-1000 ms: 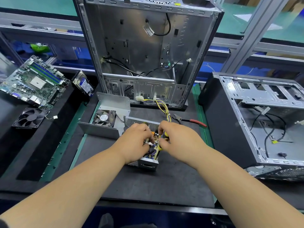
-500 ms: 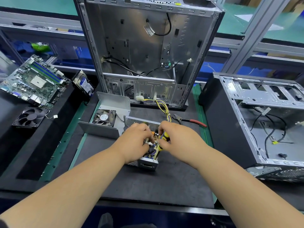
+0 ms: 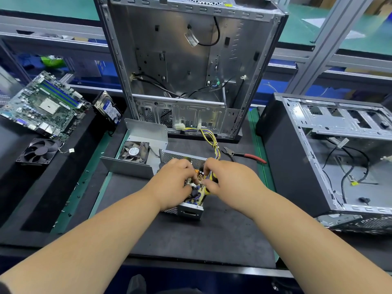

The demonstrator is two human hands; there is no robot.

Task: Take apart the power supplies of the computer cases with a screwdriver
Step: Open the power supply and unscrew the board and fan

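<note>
Both hands crowd over the opened grey metal power supply box (image 3: 186, 210) on the dark surface (image 3: 212, 236). Right hand (image 3: 230, 179) curls its grip round the yellow-and-black screwdriver (image 3: 209, 188), shaft angling down-left into the board; left hand (image 3: 172, 181) clutches the box's left side, just beside.

fan sticker (image 3: 134, 151): we see print, too small to read
hard drive label (image 3: 110, 109): we see blue and white print, illegible
elsewhere: we find nothing legible
</note>
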